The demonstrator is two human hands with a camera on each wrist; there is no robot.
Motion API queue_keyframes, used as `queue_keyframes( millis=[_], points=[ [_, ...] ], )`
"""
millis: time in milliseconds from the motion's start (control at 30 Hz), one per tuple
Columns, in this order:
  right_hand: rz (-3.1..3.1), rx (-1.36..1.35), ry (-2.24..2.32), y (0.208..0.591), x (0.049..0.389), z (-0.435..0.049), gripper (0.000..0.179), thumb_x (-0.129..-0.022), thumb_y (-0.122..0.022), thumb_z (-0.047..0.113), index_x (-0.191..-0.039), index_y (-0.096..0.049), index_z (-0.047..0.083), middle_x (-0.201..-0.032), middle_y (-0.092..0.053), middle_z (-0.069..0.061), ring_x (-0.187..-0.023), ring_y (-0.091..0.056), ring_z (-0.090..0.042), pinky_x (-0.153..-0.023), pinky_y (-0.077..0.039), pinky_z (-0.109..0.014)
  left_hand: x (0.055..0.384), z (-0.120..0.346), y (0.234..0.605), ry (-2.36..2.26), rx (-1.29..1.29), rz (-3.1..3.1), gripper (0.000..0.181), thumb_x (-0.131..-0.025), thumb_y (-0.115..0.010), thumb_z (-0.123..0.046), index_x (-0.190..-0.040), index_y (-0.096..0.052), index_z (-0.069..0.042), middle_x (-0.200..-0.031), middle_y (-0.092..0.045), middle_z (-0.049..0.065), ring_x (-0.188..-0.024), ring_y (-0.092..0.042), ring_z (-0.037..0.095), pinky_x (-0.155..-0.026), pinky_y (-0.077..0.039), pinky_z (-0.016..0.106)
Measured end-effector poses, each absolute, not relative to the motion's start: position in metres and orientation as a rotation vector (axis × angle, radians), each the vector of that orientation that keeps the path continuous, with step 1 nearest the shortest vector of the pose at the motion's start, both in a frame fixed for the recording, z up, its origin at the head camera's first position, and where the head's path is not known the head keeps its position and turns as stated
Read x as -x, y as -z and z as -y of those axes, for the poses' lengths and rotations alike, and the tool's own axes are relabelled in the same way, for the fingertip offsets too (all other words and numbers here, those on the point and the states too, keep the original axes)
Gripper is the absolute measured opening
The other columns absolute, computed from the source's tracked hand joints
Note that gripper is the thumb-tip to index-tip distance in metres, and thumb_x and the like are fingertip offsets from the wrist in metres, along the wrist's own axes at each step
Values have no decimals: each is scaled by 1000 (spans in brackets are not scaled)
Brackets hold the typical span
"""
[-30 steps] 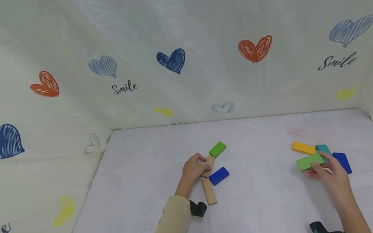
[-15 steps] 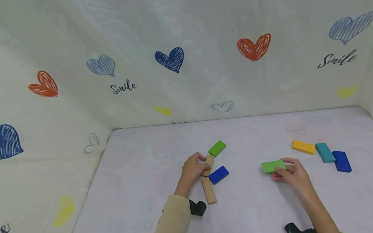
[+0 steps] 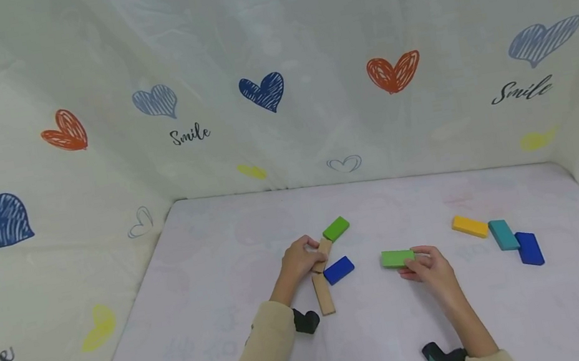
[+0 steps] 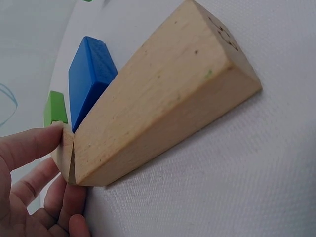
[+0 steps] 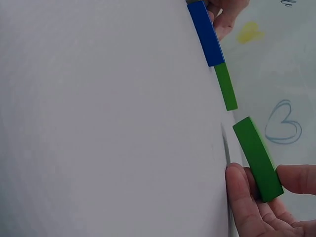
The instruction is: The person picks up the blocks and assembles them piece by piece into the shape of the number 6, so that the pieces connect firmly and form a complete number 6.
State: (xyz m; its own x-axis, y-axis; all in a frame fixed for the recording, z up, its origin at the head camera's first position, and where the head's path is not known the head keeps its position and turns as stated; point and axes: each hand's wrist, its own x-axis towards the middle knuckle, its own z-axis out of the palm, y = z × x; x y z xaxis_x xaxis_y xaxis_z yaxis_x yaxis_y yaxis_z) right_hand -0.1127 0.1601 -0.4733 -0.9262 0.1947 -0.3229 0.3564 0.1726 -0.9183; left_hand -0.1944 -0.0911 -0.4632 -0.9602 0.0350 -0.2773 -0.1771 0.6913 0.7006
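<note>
Right hand (image 3: 432, 270): fingers pinch green block (image 3: 395, 258), now carried nearer left hand (image 3: 299, 261), whose fingers pinch wooden block (image 3: 325, 247); gap between blocks narrows.

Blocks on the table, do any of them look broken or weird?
Nothing looks broken. One small odd thing: in the left wrist view, the near wooden block has a little green smudge by its edge, which stands out against the pale wood.

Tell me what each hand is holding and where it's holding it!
The right hand pinches the raised green block by the end nearest the palm. The left hand grips the farther wooden block; exactly where is partly hidden.
</note>
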Motion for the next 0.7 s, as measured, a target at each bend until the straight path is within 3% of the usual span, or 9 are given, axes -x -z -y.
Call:
queue_keyframes(
  millis=[700],
  points=[
    [-2471,-499,1690,479,125,-131,38,-88,-58,11,-120,-45,-3,-95,-67,-20,-70,-65,-12,-66,-52,-23,195,90,463,-1134,139,-2618,26,-75,-73,-20,-96,-62,-10,-89,-64,8,-70,-48,17,-59,-34,25]
  ],
)
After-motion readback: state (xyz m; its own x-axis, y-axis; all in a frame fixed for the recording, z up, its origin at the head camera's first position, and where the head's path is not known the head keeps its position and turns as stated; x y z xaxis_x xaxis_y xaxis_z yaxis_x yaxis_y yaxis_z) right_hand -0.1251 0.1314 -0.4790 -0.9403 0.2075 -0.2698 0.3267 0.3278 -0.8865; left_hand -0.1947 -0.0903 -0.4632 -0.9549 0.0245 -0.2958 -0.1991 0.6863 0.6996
